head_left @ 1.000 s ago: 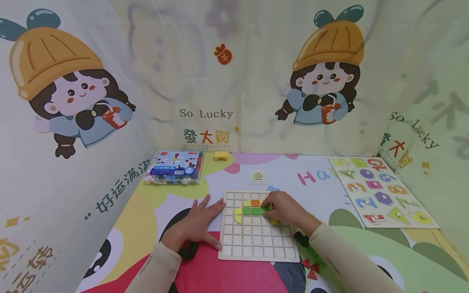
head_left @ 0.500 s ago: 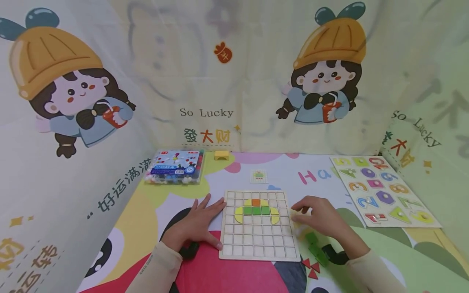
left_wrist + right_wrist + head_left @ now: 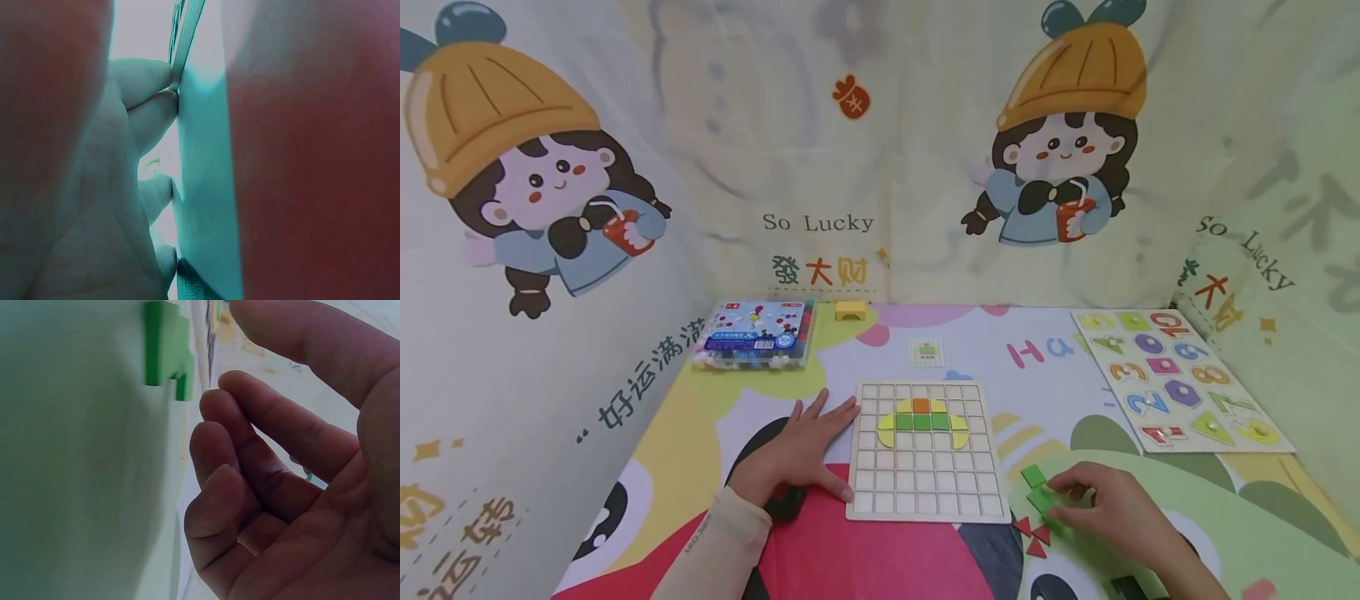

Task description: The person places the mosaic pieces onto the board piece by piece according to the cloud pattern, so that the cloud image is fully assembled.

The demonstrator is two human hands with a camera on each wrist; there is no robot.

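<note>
In the head view my left hand (image 3: pixel 801 450) lies spread, fingertips and thumb at the left edge of the square wooden grid board (image 3: pixel 917 500). Its fingers (image 3: pixel 150 119) show touching the board's edge in the left wrist view. On the board, three green tiles (image 3: pixel 922 422) sit in a row under an orange tile (image 3: pixel 921 406), with yellow curved tiles (image 3: pixel 886 433) around them. My right hand (image 3: pixel 1108 500) hovers at the loose green square tiles (image 3: pixel 1033 476) to the board's right. The right wrist view shows its fingers loosely bent, holding nothing, with green tiles (image 3: pixel 161 347) just beyond the fingertips.
Small red triangles (image 3: pixel 1036 547) lie below the green tiles. A pattern card (image 3: pixel 927 352) is behind the board. At the back left stand a boxed kit (image 3: pixel 756 333) and a yellow block (image 3: pixel 851 311). A number puzzle board (image 3: pixel 1176 379) lies at the right.
My right hand has left the board and moved right and nearer to the loose green tiles. A third green tile and the right yellow piece now show uncovered. The left hand stays put.
</note>
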